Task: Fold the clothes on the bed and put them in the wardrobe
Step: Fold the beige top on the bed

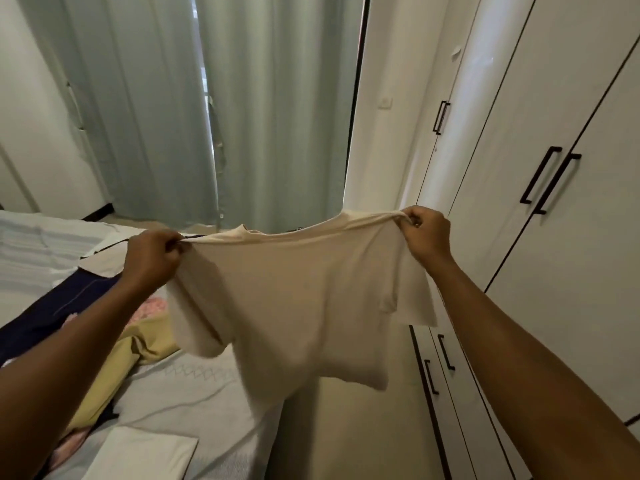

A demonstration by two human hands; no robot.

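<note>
The cream T-shirt [304, 292] is hanging in the air over the bed's [194, 410] edge, stretched by its shoulders so it is falling flat for folding; the left hand [152, 258] and right hand [427, 233] are each pinching a shoulder seam with curled fingers, while other clothes [114, 358] are lying on the bed and the wardrobe [554, 98] is standing closed on the right

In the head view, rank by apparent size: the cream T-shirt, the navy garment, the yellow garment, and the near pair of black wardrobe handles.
1. cream T-shirt
2-3. navy garment and yellow garment: alike, both partly hidden
4. wardrobe handles
</note>
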